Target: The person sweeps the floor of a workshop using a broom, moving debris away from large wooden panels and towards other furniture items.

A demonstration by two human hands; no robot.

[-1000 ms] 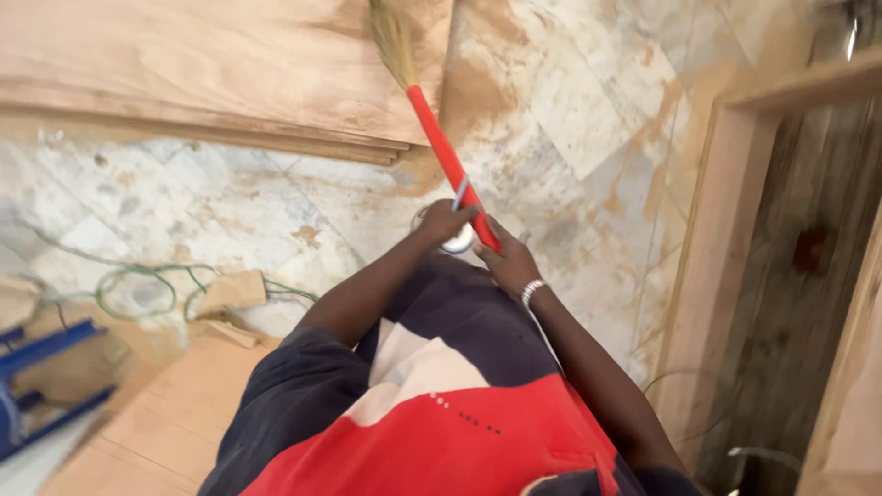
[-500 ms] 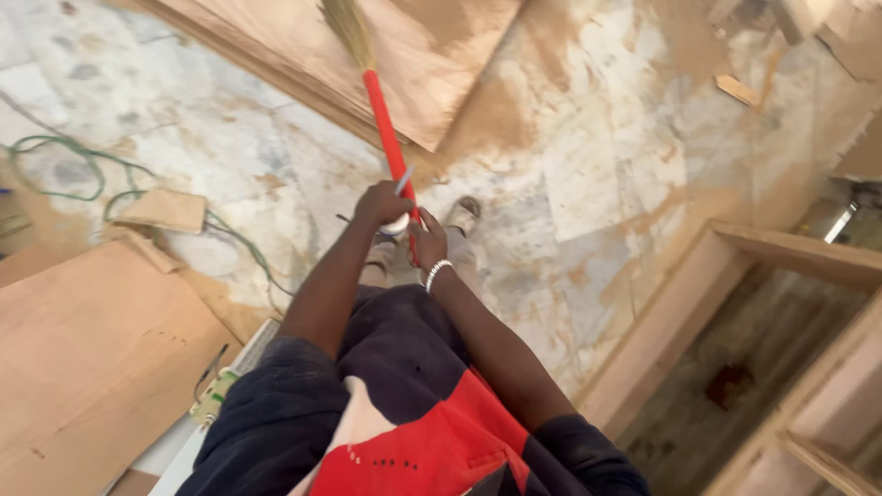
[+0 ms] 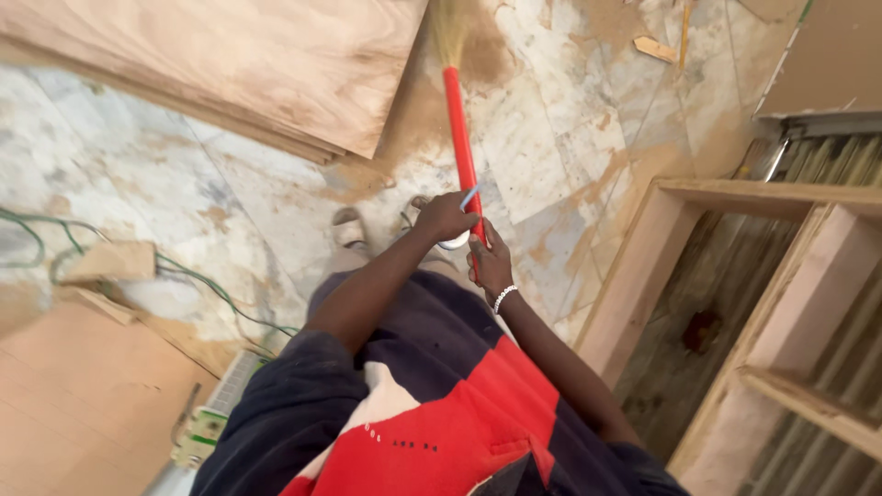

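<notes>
Both hands grip the red broom handle [image 3: 458,129]: left hand [image 3: 445,217] wrapped around it above, right hand [image 3: 491,264] closed on it just below. Straw bristles [image 3: 449,32] touch the dusty tile floor [image 3: 551,138] beside the corner of stacked plywood sheets [image 3: 230,64]. Open tile lies ahead; a wooden frame [image 3: 643,266] hems the right, a green cable [image 3: 197,280] the left.

Broom [image 3: 457,119]: red handle, straw head, tilted, bristles on dusty tile floor.
</notes>
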